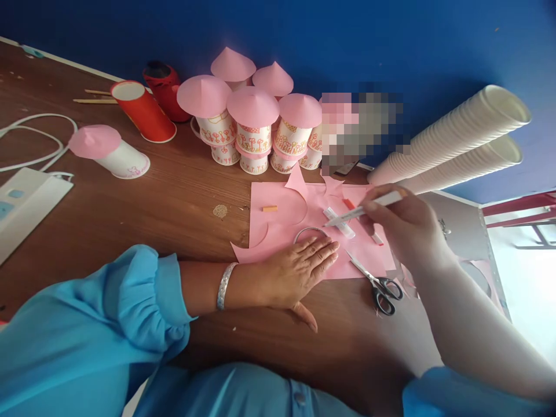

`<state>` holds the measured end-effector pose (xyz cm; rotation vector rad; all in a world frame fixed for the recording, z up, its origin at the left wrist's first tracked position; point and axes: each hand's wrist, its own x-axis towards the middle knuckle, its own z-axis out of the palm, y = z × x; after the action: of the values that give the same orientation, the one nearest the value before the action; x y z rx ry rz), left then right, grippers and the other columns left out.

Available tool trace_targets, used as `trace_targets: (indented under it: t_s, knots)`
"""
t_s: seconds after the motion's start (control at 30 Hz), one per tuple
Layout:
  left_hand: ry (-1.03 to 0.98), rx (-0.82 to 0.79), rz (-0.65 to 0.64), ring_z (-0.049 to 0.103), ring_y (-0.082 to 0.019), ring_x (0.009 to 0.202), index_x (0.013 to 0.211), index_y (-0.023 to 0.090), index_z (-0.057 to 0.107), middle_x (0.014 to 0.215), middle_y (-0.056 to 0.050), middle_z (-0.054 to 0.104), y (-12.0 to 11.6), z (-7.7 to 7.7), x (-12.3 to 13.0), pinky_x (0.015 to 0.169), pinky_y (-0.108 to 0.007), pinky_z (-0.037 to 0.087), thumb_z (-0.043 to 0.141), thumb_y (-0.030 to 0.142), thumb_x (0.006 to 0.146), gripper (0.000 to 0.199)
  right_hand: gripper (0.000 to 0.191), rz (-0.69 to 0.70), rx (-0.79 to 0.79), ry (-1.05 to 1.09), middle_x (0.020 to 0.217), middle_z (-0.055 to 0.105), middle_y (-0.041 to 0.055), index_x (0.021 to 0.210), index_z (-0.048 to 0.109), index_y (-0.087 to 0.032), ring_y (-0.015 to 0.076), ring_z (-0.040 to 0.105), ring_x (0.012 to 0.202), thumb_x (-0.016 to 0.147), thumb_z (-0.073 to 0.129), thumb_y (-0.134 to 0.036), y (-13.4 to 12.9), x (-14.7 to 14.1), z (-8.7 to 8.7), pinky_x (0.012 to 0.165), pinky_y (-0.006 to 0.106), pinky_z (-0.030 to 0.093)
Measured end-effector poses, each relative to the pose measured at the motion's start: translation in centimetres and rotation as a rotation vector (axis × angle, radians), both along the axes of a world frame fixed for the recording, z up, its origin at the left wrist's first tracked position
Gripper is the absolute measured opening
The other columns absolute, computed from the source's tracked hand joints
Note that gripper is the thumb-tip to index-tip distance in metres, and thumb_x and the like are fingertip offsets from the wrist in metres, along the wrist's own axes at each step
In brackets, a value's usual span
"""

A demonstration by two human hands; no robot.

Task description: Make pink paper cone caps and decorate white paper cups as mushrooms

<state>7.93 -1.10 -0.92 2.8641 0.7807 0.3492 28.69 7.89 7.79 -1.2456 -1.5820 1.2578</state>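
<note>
My left hand point(299, 271) lies flat with its fingers stretched over the pink paper point(282, 194), its fingertips at a round rim point(309, 230) that shows just beyond them. Above the paper, my right hand point(397, 223) grips a white pen point(356, 213), its tip pointing left near that rim. A clear glue stick or tube point(341, 223) lies on the paper under the pen. Scissors point(373, 284) with black handles rest partly open at the paper's lower right edge. A small orange piece point(270, 208) sits on the paper's left part.
Several decorated cups with pink cone roofs point(253, 110) stand at the back by the blue wall. Two long stacks of white cups point(460, 139) lean at the right. On the left are a red cup point(145, 113), a roofed white cup point(125, 159) and a power strip point(30, 202).
</note>
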Motion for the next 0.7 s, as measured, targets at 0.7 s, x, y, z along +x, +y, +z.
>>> trace_targets:
  t_s: [0.7]
  knots:
    - [-0.019, -0.046, 0.005, 0.024, -0.040, 0.160, 0.157, -0.008, 0.032, 0.168, -0.032, 0.027, 0.0, -0.4, 0.1, 0.131, -0.046, 0.018, 0.050, 0.085, 0.085, 0.119, 0.031, 0.687, -0.166, -0.328, 0.062, 0.060, -0.0031, 0.071, 0.061, -0.019, 0.0107, 0.054, 0.057, 0.086, 0.078, -0.041, 6.1, -7.1, -2.4, 0.054, 0.024, 0.042]
